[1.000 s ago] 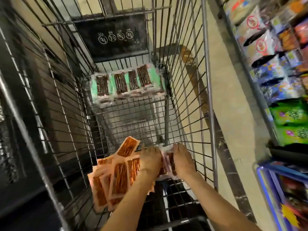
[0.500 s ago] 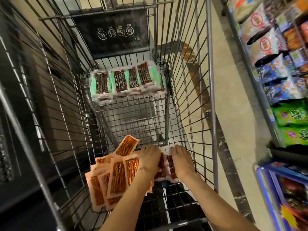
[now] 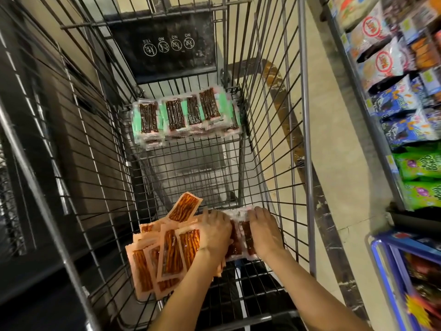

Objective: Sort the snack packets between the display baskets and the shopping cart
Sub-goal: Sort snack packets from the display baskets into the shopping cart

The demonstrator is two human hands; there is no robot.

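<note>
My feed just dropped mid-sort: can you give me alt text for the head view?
The left hand and right hand hold a stack of dark red packets at the near end of the shopping cart. Orange packets lie piled to their left; green-edged packets line the far end.

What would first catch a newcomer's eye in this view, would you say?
The left hand and right hand hold a stack of dark red packets at the near right of the shopping cart. Left of it lies a loose pile of orange packets; a row of green-edged packets sits at the far end.
</note>
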